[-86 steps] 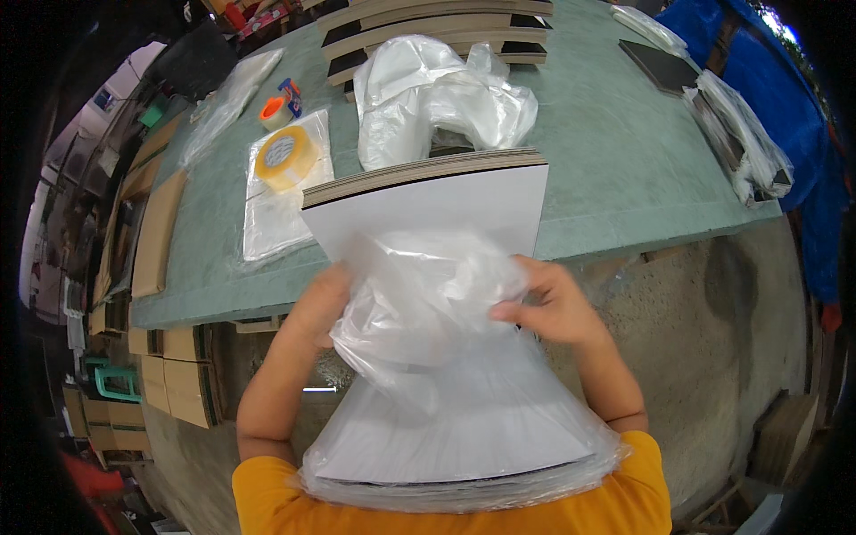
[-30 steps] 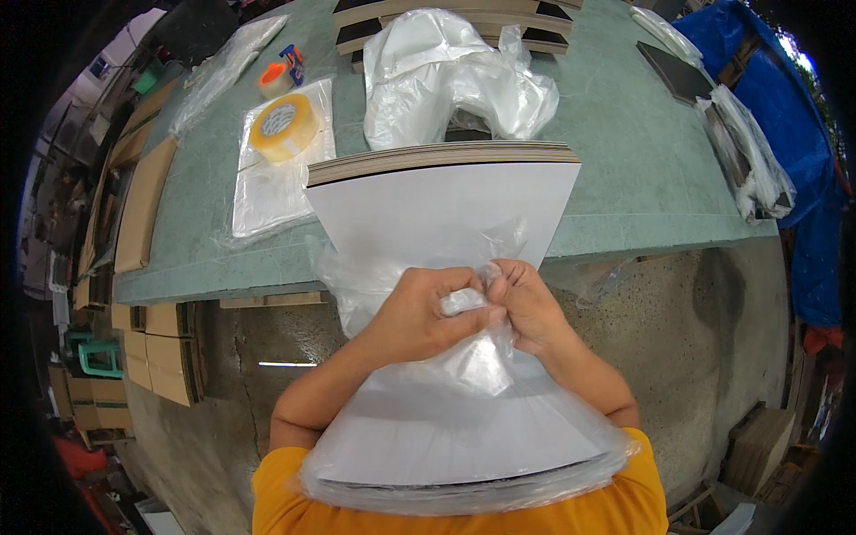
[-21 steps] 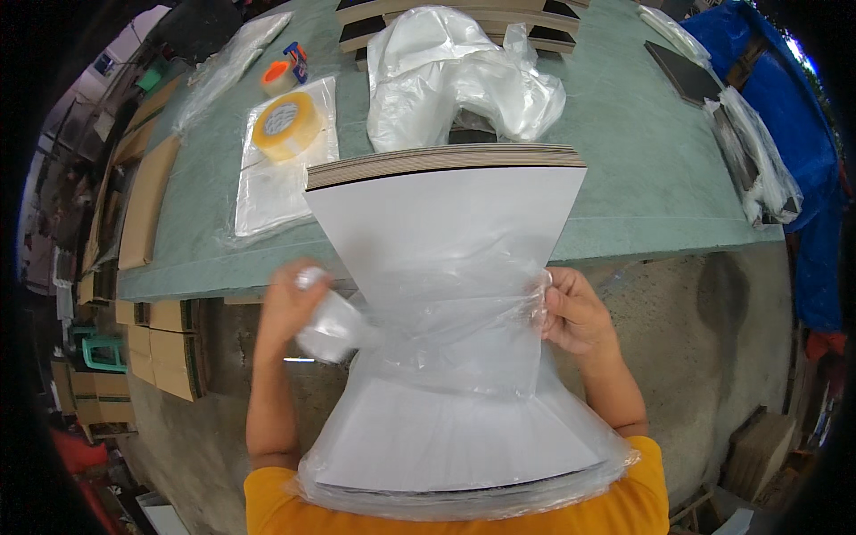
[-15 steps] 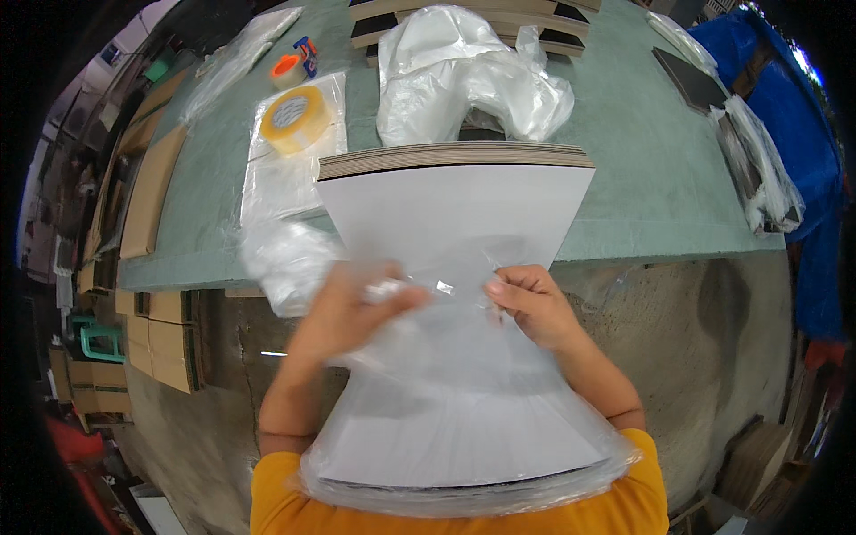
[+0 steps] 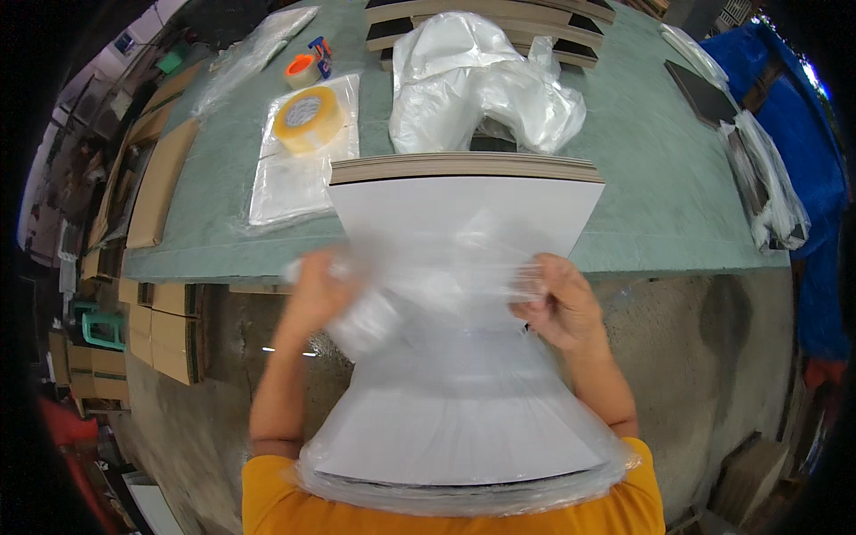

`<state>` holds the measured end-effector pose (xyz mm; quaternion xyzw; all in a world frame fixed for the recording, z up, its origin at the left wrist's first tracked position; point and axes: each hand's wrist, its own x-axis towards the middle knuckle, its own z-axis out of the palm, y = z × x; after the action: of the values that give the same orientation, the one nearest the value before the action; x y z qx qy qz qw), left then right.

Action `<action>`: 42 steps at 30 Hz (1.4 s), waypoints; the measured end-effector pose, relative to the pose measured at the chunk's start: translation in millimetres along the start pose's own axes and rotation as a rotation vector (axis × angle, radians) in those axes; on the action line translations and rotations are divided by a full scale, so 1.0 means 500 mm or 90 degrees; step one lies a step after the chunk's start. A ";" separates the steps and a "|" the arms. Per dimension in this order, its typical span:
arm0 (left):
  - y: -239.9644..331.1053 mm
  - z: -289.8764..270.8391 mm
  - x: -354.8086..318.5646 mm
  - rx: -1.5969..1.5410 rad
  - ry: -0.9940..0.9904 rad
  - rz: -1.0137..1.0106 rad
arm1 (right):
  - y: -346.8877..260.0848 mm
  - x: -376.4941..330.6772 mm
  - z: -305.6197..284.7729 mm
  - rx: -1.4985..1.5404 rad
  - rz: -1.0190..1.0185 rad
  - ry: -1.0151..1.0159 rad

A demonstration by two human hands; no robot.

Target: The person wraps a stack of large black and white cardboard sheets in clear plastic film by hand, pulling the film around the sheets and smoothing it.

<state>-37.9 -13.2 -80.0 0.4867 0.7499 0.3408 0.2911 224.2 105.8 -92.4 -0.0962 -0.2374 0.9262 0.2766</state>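
A thick stack of boards (image 5: 464, 203) with a white front face stands upright before me, against the table's near edge. Clear plastic film (image 5: 446, 283) crosses its middle, drawn between my hands and blurred. My left hand (image 5: 319, 292), smeared by motion, curls around a bunched part of this film at the stack's left side. At the right side, the fingers of my right hand (image 5: 565, 301) are bent and pinch the film. The lower part of the stack is wrapped in the same film, its bottom edge close to my orange shirt.
On the green table (image 5: 642, 205) lie a yellowish tape roll (image 5: 308, 119) on flat plastic bags (image 5: 272, 192), a tape dispenser (image 5: 308, 67), a crumpled white plastic bag (image 5: 437, 85) and stacked boards (image 5: 486, 13). Wrapped boards (image 5: 762, 183) lie at right; cardboard (image 5: 162, 183) leans left.
The bunched film has come from the stack's left to its front. My left hand has moved slightly left, my right hand slightly right, and the film now spans between them. The view has shifted a little.
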 end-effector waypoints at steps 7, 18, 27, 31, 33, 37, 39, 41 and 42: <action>0.160 0.008 -0.045 0.038 0.110 0.338 | 0.004 0.008 0.079 -0.650 -0.152 -0.052; 0.188 0.055 -0.040 -0.137 -0.192 0.259 | -0.025 0.020 0.027 -0.391 -0.109 -0.034; 0.125 -0.027 -0.004 -0.339 -0.610 0.283 | -0.071 -0.023 0.078 -0.684 0.012 -0.388; 0.159 -0.085 -0.012 -0.440 -0.732 0.330 | -0.097 -0.020 0.021 -0.830 0.263 -0.548; 0.188 -0.080 -0.022 -0.412 -0.817 0.390 | -0.098 -0.042 0.015 -0.987 0.394 -0.549; 0.104 0.001 -0.086 0.335 -0.427 0.219 | -0.074 -0.033 0.109 -1.637 0.591 -0.410; 0.083 0.005 -0.042 0.625 -0.414 0.333 | -0.061 -0.043 0.098 -1.682 0.548 -0.383; 0.111 0.030 -0.069 0.647 -0.368 0.552 | -0.059 -0.061 0.050 -1.831 0.232 -0.260; 0.120 0.052 -0.102 0.533 -0.280 0.705 | -0.059 -0.065 0.023 -1.882 0.050 -0.200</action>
<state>32.2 -37.2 -42.5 0.9225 0.3855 0.0171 0.0092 261.4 104.7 -66.4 -0.1907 -0.9640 -0.1398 -0.1216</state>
